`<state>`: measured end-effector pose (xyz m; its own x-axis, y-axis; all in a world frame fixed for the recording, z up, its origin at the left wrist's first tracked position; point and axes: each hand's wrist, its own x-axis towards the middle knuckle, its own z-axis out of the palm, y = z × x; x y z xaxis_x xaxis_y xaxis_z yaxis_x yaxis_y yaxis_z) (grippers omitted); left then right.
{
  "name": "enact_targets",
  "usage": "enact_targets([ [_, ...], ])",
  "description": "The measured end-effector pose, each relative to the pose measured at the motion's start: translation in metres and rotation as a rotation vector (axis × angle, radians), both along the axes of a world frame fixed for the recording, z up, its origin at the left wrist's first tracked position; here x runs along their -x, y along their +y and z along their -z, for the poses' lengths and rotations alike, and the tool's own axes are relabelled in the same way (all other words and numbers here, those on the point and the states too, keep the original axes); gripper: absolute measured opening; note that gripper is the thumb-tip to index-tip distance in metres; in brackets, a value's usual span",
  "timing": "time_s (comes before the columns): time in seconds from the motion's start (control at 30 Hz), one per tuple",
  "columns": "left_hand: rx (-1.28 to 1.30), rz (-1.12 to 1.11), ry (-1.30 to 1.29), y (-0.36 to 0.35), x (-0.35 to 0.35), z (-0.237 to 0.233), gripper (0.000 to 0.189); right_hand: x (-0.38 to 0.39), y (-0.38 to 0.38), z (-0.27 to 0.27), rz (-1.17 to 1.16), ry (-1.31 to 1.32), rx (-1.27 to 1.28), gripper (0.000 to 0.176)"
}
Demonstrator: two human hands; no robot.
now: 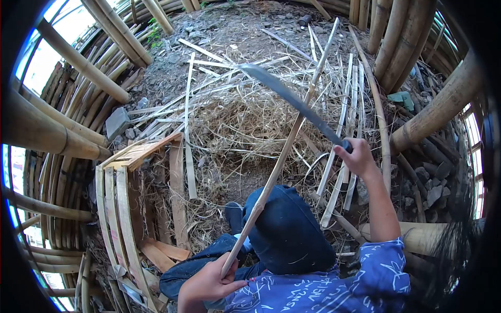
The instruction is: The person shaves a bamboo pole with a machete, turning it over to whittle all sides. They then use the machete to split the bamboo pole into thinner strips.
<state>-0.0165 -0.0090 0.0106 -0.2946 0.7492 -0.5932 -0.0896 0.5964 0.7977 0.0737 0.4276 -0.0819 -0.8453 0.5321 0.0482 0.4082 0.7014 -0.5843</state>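
My right hand (356,158) is wrapped round the dark handle of a machete (292,98), whose long curved blade points up and to the left. The blade crosses a long bamboo strip (276,172) in this view. Near its lower end, my left hand (213,279) grips that strip, low by my lap. From there it slants up past my raised knee (287,224) toward the far ground. Curly bamboo shavings (245,122) lie heaped in front of my legs.
To the left stands a slatted wooden crate (117,203), near a grey block (118,123). Split bamboo slats (350,104) lie at the right of the shavings. Thick bamboo poles (443,112) lean on both sides, with broken stones (434,194) at the right.
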Motion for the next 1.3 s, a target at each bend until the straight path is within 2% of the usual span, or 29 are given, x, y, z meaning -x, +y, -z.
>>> enact_targets([
  [0.1, -0.079, 0.024, 0.047, -0.01, 0.002, 0.012, 0.04, 0.012, -0.034, -0.03, -0.088, -0.037, 0.116, 0.072],
  [0.17, -0.079, 0.069, -0.019, -0.016, 0.006, 0.012, 0.04, 0.022, -0.057, -0.046, -0.152, -0.095, 0.062, 0.067],
  [0.23, -0.053, 0.162, -0.055, -0.016, 0.012, 0.004, 0.038, 0.03, -0.084, -0.074, -0.272, -0.188, -0.024, 0.071],
  [0.27, -0.051, 0.174, -0.062, -0.019, 0.014, 0.007, 0.038, 0.032, -0.091, -0.081, -0.26, -0.194, -0.02, 0.071],
  [0.33, -0.098, 0.079, -0.262, -0.035, 0.019, 0.026, 0.036, 0.037, -0.102, -0.089, -0.427, -0.201, -0.104, 0.068],
  [0.37, -0.13, 0.063, -0.338, -0.043, 0.024, 0.038, 0.035, 0.04, -0.104, -0.09, -0.478, -0.24, -0.131, 0.071],
  [0.4, -0.137, 0.055, -0.322, -0.044, 0.029, 0.038, 0.035, 0.044, -0.105, -0.092, -0.487, -0.225, -0.141, 0.071],
  [0.47, 0.097, -0.105, -0.278, -0.051, 0.029, 0.037, 0.032, 0.049, -0.108, -0.093, -0.523, -0.3, -0.148, 0.072],
  [0.5, 0.252, -0.14, -0.176, -0.047, 0.033, 0.029, 0.035, 0.051, -0.109, -0.096, -0.521, -0.326, -0.128, 0.073],
  [0.53, 0.251, -0.146, -0.179, -0.039, 0.033, 0.017, 0.035, 0.053, -0.11, -0.093, -0.528, -0.328, -0.128, 0.073],
  [0.6, 0.276, -0.209, 0.161, -0.023, 0.028, -0.003, 0.039, 0.054, -0.112, -0.084, -0.489, -0.278, -0.028, 0.073],
  [0.63, 0.266, -0.157, 0.389, -0.027, 0.026, 0.0, 0.037, 0.057, -0.114, -0.084, -0.475, -0.348, -0.003, 0.073],
  [0.67, 0.268, -0.16, 0.385, -0.028, 0.024, 0.005, 0.037, 0.057, -0.117, -0.08, -0.478, -0.352, -0.002, 0.073],
  [0.73, 0.377, -0.06, 1.069, -0.021, 0.018, 0.014, 0.036, 0.06, -0.123, -0.069, -0.443, -0.397, -0.006, 0.076],
  [0.77, 0.393, -0.168, 0.841, -0.02, 0.017, 0.008, 0.035, 0.06, -0.125, -0.063, -0.415, -0.409, -0.027, 0.075],
  [0.93, 0.467, -0.249, 0.779, -0.018, 0.02, 0.027, 0.038, 0.06, -0.119, -0.052, -0.388, -0.438, -0.069, 0.073],
  [1.03, 0.388, -0.307, 0.697, -0.014, 0.021, 0.039, 0.039, 0.059, -0.116, -0.043, -0.393, -0.402, -0.025, 0.071],
  [1.1, 0.34, -0.345, 0.655, -0.008, 0.021, 0.048, 0.039, 0.06, -0.115, -0.034, -0.367, -0.329, 0.094, 0.069],
  [1.3, 0.339, -0.353, 0.666, 0.014, 0.019, 0.031, 0.04, 0.057, -0.11, -0.038, -0.351, -0.214, 0.154, 0.063],
])
